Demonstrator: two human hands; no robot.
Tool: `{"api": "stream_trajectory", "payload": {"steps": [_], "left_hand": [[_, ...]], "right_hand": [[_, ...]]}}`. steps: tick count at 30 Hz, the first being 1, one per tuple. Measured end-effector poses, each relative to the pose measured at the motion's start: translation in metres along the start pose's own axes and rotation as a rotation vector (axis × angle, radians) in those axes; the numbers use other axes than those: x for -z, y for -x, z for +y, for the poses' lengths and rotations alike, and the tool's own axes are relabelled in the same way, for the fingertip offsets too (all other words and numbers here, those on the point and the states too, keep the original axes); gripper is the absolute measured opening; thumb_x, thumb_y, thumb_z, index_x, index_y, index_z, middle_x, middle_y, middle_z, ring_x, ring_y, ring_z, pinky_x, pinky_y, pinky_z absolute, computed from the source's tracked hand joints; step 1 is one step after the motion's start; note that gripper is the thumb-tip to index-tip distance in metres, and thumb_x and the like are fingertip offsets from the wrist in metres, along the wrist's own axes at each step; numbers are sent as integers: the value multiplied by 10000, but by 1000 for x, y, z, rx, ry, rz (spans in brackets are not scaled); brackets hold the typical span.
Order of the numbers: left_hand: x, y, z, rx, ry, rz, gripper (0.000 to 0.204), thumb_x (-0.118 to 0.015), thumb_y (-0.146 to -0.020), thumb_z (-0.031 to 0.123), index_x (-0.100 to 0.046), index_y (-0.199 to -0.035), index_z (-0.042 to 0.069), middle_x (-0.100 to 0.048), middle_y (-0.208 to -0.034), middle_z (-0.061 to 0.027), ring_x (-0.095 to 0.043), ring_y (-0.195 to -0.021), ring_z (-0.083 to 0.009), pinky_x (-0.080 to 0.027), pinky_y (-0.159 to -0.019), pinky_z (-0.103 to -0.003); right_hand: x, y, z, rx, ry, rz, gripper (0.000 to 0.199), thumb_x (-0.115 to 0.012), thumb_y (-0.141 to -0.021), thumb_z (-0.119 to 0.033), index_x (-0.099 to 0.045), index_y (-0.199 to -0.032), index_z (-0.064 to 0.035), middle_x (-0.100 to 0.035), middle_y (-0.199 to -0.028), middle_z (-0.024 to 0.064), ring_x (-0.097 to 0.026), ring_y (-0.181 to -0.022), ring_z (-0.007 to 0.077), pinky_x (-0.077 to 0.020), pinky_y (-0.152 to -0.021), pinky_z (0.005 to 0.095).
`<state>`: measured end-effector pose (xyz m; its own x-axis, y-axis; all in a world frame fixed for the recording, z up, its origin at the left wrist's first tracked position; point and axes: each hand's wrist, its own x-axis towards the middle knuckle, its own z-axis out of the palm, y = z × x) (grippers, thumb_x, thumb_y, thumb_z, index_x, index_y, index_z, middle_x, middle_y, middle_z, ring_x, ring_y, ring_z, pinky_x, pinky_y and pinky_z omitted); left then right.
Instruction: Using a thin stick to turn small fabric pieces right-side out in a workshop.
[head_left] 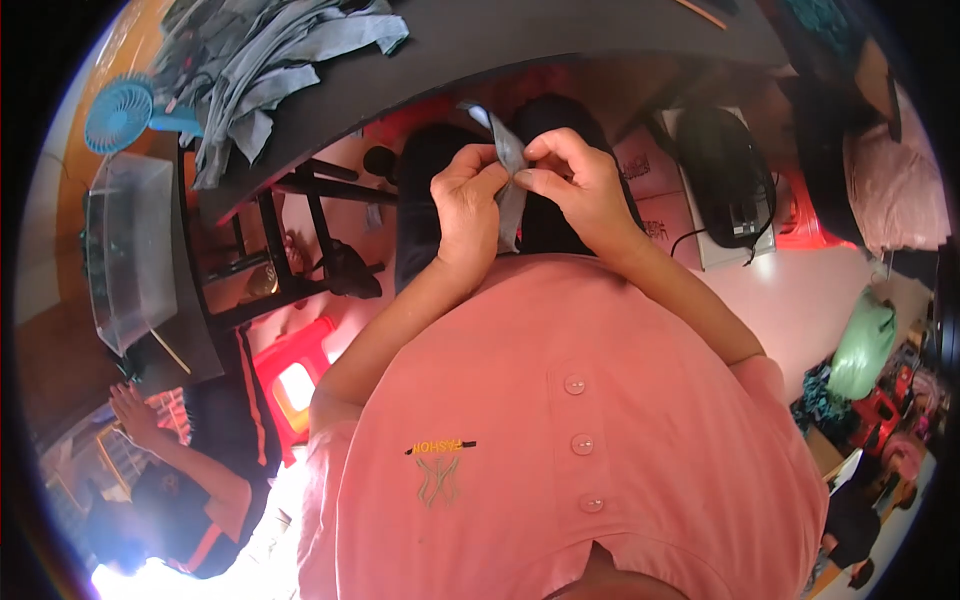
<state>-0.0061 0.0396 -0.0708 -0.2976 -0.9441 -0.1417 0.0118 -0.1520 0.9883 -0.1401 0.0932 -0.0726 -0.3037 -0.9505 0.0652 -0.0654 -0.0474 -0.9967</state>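
A clear bin [150, 235] stands at the left; dark green stuff [97, 235] shows along its far side, and whether that lies inside or behind I cannot tell. At the right, a green bag [865, 350] bulges on the floor, its contents hidden, with dark teal cloth [816, 392] just beside it.

The grey-blue strip [510, 150] is above the lap, between the two hands. The left hand [468, 200] pinches its left edge between thumb and bent fingers; the right hand [578, 185] pinches it from the other side, thumb and forefinger close together. The fingertips nearly meet and cover part of the strip's middle.

The black table [560, 28] crosses in front of the knees and bears a loose pile [285, 65] of similar strips, some hanging over its edge. A blue fan [120, 112] is left of the pile, a thin stick [702, 13] well to its right. Below, table legs [272, 235] partly block the floor. A red stool [295, 385] stands near a co-worker's arm [185, 460] at lower left.
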Motion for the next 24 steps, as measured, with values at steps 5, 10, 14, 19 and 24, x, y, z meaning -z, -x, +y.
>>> {"api": "stream_trajectory", "payload": {"steps": [5, 10, 14, 19, 24], "left_hand": [[-6, -4, 0, -156, 38, -39, 186, -530, -840, -22, -667, -965, -42, -608, -752, -6, -522, -711, -72, -421, -660, -208], [3, -1, 4, 20, 45, -21, 136, -580, -885, 30, -672, -970, -21, -602, -735, 16, -477, -607, -49, -355, -541, -202], [3, 4, -6, 70, 96, -36, 122, -585, -880, 23, -673, -954, -19, -592, -704, 19, -456, -577, -46, -332, -515, -210], [-15, 12, 5, -73, -25, -82, 162, -541, -874, -33, -675, -963, -26, -624, -838, 0, -511, -741, -53, -407, -654, -196], [-10, 6, 4, -267, -177, -176, 185, -510, -871, -66, -669, -952, -20, -591, -811, 10, -491, -732, -45, -392, -642, -190]], "right_hand": [[-4, 5, 12, -34, 13, -121, 57, -637, -791, -31, -613, -804, 19, -640, -668, 114, -633, -621, 148, -480, -568, 305], [4, 20, 10, 169, 48, -122, 66, -639, -830, -49, -611, -836, 9, -632, -703, 61, -582, -634, 96, -448, -549, 262], [4, 12, 13, 71, -87, -12, 81, -658, -844, -70, -608, -867, -10, -616, -674, 36, -558, -597, 68, -438, -493, 231], [8, 6, 19, 144, -38, 27, 91, -662, -813, -57, -597, -821, 5, -612, -660, 55, -560, -574, 87, -426, -485, 251], [13, 18, 12, 183, 49, 56, 66, -643, -802, -40, -601, -805, 10, -618, -662, 65, -566, -556, 98, -426, -483, 261]]}}
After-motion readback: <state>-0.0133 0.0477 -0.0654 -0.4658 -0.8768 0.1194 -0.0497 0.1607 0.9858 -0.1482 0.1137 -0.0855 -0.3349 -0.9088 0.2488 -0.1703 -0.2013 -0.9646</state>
